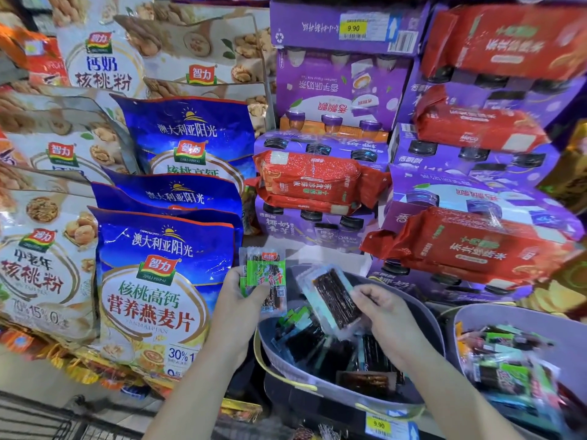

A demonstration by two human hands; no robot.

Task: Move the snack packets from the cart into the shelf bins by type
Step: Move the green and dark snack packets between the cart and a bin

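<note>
My left hand (242, 296) grips a small stack of green-labelled snack packets (266, 274), held upright just left of a grey shelf bin (422, 315). My right hand (382, 308) pinches a clear packet with a dark strip inside (333, 299), tilted above that bin. Inside the bin lie several dark snack packets (320, 344). A second grey bin (521, 322) to the right holds mixed green and dark packets (505, 373). The cart's wire edge (38, 420) shows at the bottom left.
Big blue oat bags (158, 281) and walnut powder bags (41, 265) stand left of the bins. Purple drink cartons (336, 87) and red rice packs (311, 182) are stacked behind. A 9.90 price tag (379, 425) sits on the shelf edge below.
</note>
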